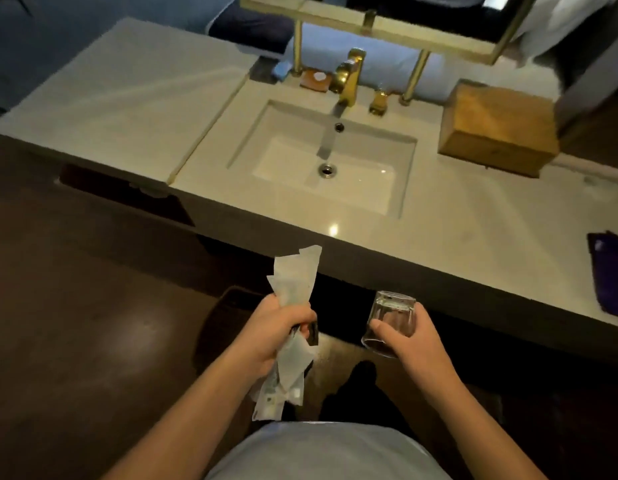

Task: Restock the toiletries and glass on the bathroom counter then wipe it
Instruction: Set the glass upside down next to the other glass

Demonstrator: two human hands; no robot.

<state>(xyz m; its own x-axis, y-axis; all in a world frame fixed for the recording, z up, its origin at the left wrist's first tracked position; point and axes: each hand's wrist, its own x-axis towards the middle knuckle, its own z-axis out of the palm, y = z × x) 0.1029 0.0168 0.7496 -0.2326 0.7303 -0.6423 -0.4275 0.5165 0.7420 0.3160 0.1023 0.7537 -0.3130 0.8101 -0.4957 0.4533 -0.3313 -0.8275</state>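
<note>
Wide pale counter ahead, nothing restocked yet. Clear glass below its front edge, wrapped by right hand: rigid, slick, breakable, best gripped round the wall. Crinkly toiletry packets bunched in left hand: light, floppy, safest pinched mid-bundle.

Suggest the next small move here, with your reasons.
Probably carry the glass forward and set it on the counter. Both hands are full and short of the counter's edge: the right hand grips the glass, the left hand the wrapped toiletries.
</note>
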